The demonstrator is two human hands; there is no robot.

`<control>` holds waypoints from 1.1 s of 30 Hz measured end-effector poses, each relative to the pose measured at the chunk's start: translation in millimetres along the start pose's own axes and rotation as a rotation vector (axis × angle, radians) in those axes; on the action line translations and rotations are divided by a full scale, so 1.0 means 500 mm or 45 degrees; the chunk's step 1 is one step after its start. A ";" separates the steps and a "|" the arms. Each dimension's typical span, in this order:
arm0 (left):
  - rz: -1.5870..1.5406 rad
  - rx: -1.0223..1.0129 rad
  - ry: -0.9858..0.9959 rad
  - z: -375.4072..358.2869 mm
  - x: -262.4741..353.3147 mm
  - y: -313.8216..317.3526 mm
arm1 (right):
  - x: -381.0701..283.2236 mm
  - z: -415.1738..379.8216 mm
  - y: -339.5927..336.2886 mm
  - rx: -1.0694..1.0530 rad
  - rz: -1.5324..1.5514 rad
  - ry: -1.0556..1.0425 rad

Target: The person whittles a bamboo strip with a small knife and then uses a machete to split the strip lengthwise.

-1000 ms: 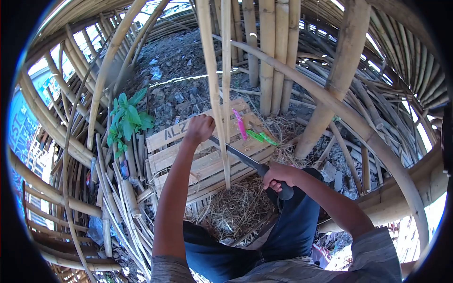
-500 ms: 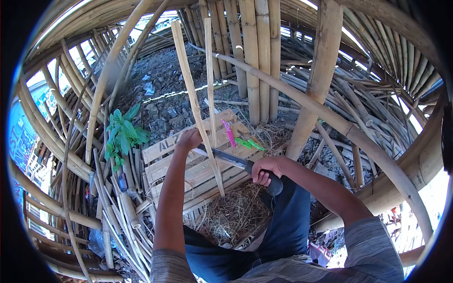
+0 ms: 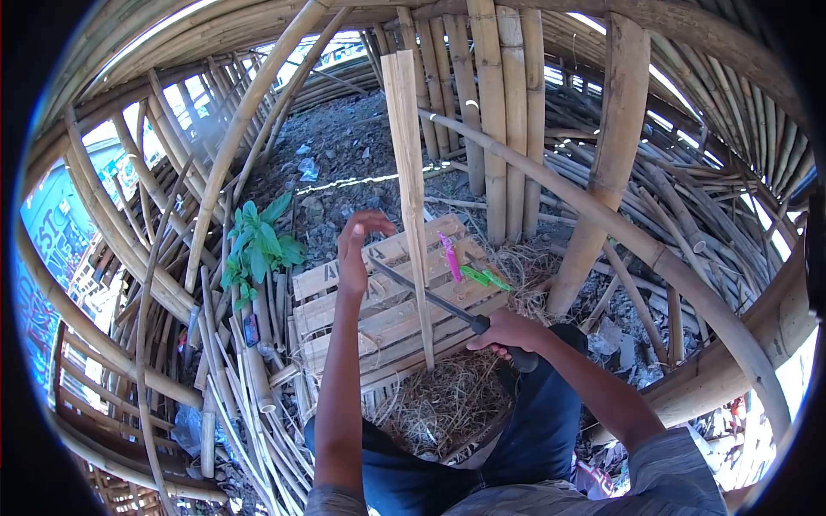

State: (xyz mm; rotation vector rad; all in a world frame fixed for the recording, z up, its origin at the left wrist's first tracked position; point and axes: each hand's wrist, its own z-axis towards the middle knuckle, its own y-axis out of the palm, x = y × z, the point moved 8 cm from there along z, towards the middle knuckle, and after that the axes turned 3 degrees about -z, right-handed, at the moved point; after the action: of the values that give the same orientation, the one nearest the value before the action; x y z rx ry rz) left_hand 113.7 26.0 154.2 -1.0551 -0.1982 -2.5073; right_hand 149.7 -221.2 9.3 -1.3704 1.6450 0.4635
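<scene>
Two hands are flanking the upright bamboo slat point(image 3: 411, 198): left hand point(image 3: 354, 249), fingers wide, hovering at its nine o'clock, right hand point(image 3: 508, 331) gripping the machete point(image 3: 430, 297) crossing it.

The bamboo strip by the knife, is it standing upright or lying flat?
Upright, a little tilted. The bamboo strip rises from the wooden pallet; the open left hand is beside it, and the right hand holds the knife against it.

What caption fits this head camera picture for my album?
Right hand grips a long knife against an upright bamboo strip, left hand open beside it, above a wooden crate.
</scene>
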 end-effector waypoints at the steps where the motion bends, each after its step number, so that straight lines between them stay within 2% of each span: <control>1: -0.071 0.026 0.115 -0.003 0.062 0.020 | 0.004 0.007 -0.002 0.036 -0.021 -0.025; 3: 0.092 -0.011 0.092 -0.005 0.117 0.061 | 0.003 0.016 0.003 0.056 -0.051 -0.048; 5: 0.244 -0.042 0.057 -0.014 0.119 0.090 | -0.012 0.008 0.008 0.091 -0.037 -0.153; 6: 0.210 -0.015 0.011 -0.015 0.110 0.095 | -0.009 0.002 0.016 0.082 -0.041 -0.150; 8: 0.175 0.014 -0.031 -0.004 0.098 0.102 | -0.018 -0.008 0.027 0.043 0.188 -0.277; 11: 0.015 0.053 -0.145 0.017 0.065 0.106 | -0.001 -0.004 0.029 0.057 0.124 -0.169; 12: -0.016 0.017 -0.083 0.027 0.061 0.112 | -0.002 -0.007 0.036 0.049 0.129 -0.155; 14: -0.051 -0.012 -0.041 0.037 0.064 0.123 | -0.015 -0.018 0.035 0.250 -0.060 -0.096; 16: -0.044 -0.105 0.015 0.037 0.071 0.140 | 0.002 0.000 0.049 0.295 -0.074 -0.090; 18: -0.018 -0.062 -0.001 0.036 0.059 0.135 | 0.048 0.029 0.074 0.323 -0.080 -0.064; 20: 0.098 -0.189 0.042 0.042 0.082 0.140 | 0.089 0.070 0.067 0.641 -0.284 -0.145; 21: 0.069 -0.212 -0.016 0.043 0.080 0.142 | 0.110 0.083 0.063 0.681 -0.249 -0.125; 22: 0.073 -0.225 -0.007 0.044 0.075 0.138 | 0.095 0.072 0.053 0.690 -0.239 -0.135; 24: 0.180 -0.308 0.107 0.044 0.068 0.141 | 0.070 0.047 0.054 0.431 -0.109 0.008; 25: 0.006 -0.303 0.131 0.043 0.093 0.142 | 0.062 0.036 0.049 0.444 -0.105 -0.008; 26: 0.011 -0.309 0.149 0.056 0.096 0.136 | 0.058 0.029 0.050 0.422 -0.079 -0.029; 28: -0.030 -0.065 0.148 0.088 0.094 0.076 | 0.056 0.017 0.051 0.386 -0.068 -0.056; 29: -0.021 -0.057 0.152 0.109 0.105 0.064 | 0.060 0.013 0.048 0.390 -0.090 -0.046; 31: 0.404 -0.040 0.316 0.156 0.145 0.049 | 0.064 0.004 0.047 0.381 -0.116 -0.028; 33: 0.549 -0.098 0.364 0.210 0.158 0.050 | 0.066 0.002 0.039 0.407 -0.068 -0.011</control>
State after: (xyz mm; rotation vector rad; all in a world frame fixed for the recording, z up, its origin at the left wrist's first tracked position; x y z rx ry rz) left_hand 143.3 8.0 283.3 -0.6659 0.1914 -2.2443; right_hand 133.5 -233.2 -23.0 -1.1679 1.5922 0.1654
